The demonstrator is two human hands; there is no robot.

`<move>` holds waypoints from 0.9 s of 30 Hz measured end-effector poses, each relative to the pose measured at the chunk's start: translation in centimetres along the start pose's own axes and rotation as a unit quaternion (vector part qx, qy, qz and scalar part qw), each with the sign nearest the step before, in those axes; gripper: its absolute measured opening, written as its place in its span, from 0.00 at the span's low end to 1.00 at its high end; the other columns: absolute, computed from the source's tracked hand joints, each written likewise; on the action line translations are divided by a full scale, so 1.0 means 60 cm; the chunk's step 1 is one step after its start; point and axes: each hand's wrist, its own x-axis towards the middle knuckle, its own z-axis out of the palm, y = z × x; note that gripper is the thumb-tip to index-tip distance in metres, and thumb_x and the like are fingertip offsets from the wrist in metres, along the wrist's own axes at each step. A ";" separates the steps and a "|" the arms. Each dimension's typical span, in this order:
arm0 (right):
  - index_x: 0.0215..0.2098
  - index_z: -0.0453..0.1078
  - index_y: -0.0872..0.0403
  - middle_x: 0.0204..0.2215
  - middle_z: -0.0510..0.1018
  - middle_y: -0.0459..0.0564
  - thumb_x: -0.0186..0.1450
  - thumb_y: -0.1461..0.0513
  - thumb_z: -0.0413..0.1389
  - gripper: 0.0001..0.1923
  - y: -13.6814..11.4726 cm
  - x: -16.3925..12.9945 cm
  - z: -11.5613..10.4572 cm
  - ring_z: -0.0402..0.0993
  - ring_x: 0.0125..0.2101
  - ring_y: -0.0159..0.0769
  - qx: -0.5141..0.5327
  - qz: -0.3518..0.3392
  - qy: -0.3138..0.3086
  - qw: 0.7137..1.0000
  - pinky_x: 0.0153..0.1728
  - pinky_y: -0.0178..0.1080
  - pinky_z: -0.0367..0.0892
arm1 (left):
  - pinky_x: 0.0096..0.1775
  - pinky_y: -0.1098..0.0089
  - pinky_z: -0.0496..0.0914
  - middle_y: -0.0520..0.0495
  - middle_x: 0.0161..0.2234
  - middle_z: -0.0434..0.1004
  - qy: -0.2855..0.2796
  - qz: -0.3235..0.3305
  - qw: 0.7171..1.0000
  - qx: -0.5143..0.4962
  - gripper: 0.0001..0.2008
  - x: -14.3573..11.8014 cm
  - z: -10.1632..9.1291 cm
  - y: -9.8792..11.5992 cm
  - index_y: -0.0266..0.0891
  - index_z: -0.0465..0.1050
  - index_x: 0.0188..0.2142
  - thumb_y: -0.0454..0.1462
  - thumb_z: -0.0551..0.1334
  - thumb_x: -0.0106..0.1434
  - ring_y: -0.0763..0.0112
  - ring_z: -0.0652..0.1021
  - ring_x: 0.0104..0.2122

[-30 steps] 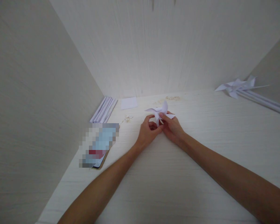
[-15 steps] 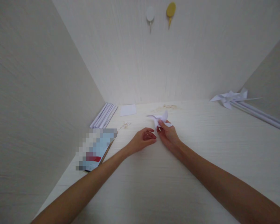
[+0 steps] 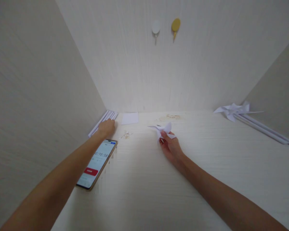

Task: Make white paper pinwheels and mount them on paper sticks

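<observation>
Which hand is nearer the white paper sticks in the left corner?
Left. The left hand reaches over the near end of the white paper sticks, while the right hand holds the paper pinwheel well off to their right.

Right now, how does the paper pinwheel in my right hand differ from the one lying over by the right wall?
The held pinwheel is pinched off the desk by the right hand and has no stick; the far pinwheel lies on the desk attached to a long white stick. The far pinwheel's blades spread wider. Both are folded white paper.

White paper pinwheel (image 3: 164,129) — yellow hook (image 3: 175,25), red button on phone (image 3: 96,163)
</observation>
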 end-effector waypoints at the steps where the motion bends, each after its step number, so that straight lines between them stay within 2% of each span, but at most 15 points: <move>1: 0.22 0.67 0.55 0.19 0.72 0.38 0.39 0.65 0.64 0.13 0.000 0.000 0.000 0.66 0.21 0.22 0.000 0.001 -0.002 1.000 0.22 0.27 0.59 | 0.37 0.63 0.64 0.36 0.38 0.69 0.003 -0.009 1.000 -0.006 0.09 0.004 0.004 -0.002 0.30 0.64 0.36 0.30 0.49 0.57 0.59 0.71 0.39; 4: 0.23 0.68 0.55 0.19 0.73 0.39 0.39 0.66 0.64 0.13 0.000 0.002 0.001 0.66 0.21 0.22 0.005 0.003 -0.003 1.000 0.22 0.26 0.60 | 0.37 0.62 0.63 0.36 0.37 0.69 0.011 -0.032 0.999 -0.029 0.10 0.011 0.012 -0.004 0.28 0.60 0.39 0.29 0.48 0.57 0.59 0.70 0.38; 7: 0.23 0.68 0.56 0.19 0.74 0.39 0.40 0.67 0.64 0.12 -0.001 0.003 0.002 0.67 0.21 0.21 0.008 0.011 -0.002 1.000 0.21 0.25 0.59 | 0.36 0.63 0.62 0.39 0.32 0.68 0.014 -0.053 0.996 -0.069 0.08 0.018 0.010 -0.007 0.29 0.60 0.36 0.27 0.49 0.55 0.60 0.70 0.37; 10: 0.23 0.68 0.56 0.19 0.74 0.39 0.41 0.67 0.64 0.12 -0.002 0.003 0.000 0.67 0.21 0.21 0.023 0.016 -0.007 1.000 0.22 0.26 0.60 | 0.36 0.66 0.61 0.45 0.26 0.66 0.021 -0.071 0.989 -0.128 0.05 0.026 -0.012 -0.009 0.33 0.59 0.28 0.25 0.51 0.52 0.62 0.70 0.36; 12: 0.23 0.67 0.55 0.20 0.74 0.39 0.41 0.67 0.63 0.11 -0.002 0.004 -0.002 0.68 0.21 0.22 0.035 0.019 -0.019 0.999 0.23 0.26 0.62 | 0.36 0.68 0.61 0.48 0.25 0.64 0.038 -0.063 0.981 -0.179 0.05 0.029 -0.035 -0.006 0.34 0.58 0.26 0.25 0.51 0.52 0.65 0.69 0.36; 15: 0.23 0.66 0.55 0.20 0.74 0.39 0.42 0.67 0.64 0.12 -0.002 0.005 -0.004 0.69 0.21 0.23 0.042 0.027 -0.037 0.998 0.23 0.27 0.63 | 0.35 0.73 0.61 0.51 0.25 0.63 0.056 -0.043 0.960 -0.270 0.04 0.015 -0.070 0.016 0.33 0.60 0.27 0.26 0.52 0.52 0.71 0.68 0.33; 18: 0.22 0.65 0.54 0.19 0.75 0.38 0.41 0.68 0.64 0.13 -0.006 0.004 -0.003 0.69 0.20 0.23 0.060 0.041 -0.029 0.997 0.22 0.26 0.64 | 0.28 0.76 0.63 0.52 0.22 0.64 0.016 -0.019 0.925 -0.380 0.07 -0.031 -0.081 0.065 0.33 0.64 0.31 0.27 0.51 0.52 0.77 0.68 0.24; 19: 0.21 0.65 0.54 0.19 0.75 0.38 0.41 0.68 0.64 0.12 -0.009 0.002 -0.002 0.69 0.20 0.22 0.066 0.048 -0.026 0.996 0.21 0.26 0.64 | 0.27 0.77 0.64 0.52 0.21 0.65 -0.014 -0.007 0.902 -0.431 0.07 -0.051 -0.077 0.084 0.33 0.65 0.31 0.28 0.51 0.53 0.78 0.68 0.22; 21: 0.21 0.64 0.54 0.18 0.74 0.37 0.42 0.68 0.63 0.12 -0.014 -0.001 0.000 0.69 0.18 0.22 0.074 0.059 -0.028 0.995 0.21 0.26 0.64 | 0.25 0.77 0.64 0.52 0.19 0.65 -0.132 -0.014 0.732 -0.668 0.07 -0.094 -0.063 0.124 0.33 0.66 0.31 0.28 0.54 0.51 0.80 0.68 0.19; 22: 0.20 0.64 0.54 0.17 0.74 0.37 0.43 0.68 0.63 0.12 -0.017 -0.004 0.000 0.68 0.18 0.22 0.075 0.061 -0.032 0.995 0.20 0.26 0.65 | 0.24 0.78 0.64 0.52 0.19 0.65 -0.172 -0.024 0.663 -0.729 0.08 -0.114 -0.054 0.142 0.33 0.67 0.31 0.27 0.55 0.49 0.80 0.69 0.19; 23: 0.20 0.64 0.54 0.16 0.74 0.36 0.44 0.68 0.63 0.11 -0.019 -0.006 0.001 0.68 0.17 0.22 0.075 0.062 -0.037 0.995 0.20 0.26 0.65 | 0.24 0.79 0.65 0.52 0.21 0.67 -0.202 -0.031 0.610 -0.765 0.09 -0.132 -0.044 0.158 0.33 0.66 0.30 0.25 0.55 0.47 0.81 0.70 0.19; 25: 0.21 0.64 0.54 0.16 0.74 0.36 0.45 0.68 0.62 0.10 -0.023 -0.009 0.000 0.68 0.17 0.22 0.074 0.061 -0.043 0.994 0.19 0.26 0.64 | 0.25 0.79 0.66 0.51 0.23 0.68 -0.245 -0.038 0.538 -0.806 0.10 -0.160 -0.026 0.182 0.33 0.65 0.27 0.23 0.55 0.44 0.81 0.71 0.20; 27: 0.22 0.64 0.54 0.16 0.74 0.37 0.47 0.68 0.61 0.09 -0.025 -0.010 -0.002 0.68 0.16 0.22 0.072 0.063 -0.040 0.995 0.18 0.26 0.64 | 0.25 0.78 0.67 0.51 0.25 0.70 -0.252 -0.026 0.491 -0.834 0.13 -0.175 -0.010 0.197 0.34 0.64 0.30 0.22 0.56 0.44 0.80 0.72 0.21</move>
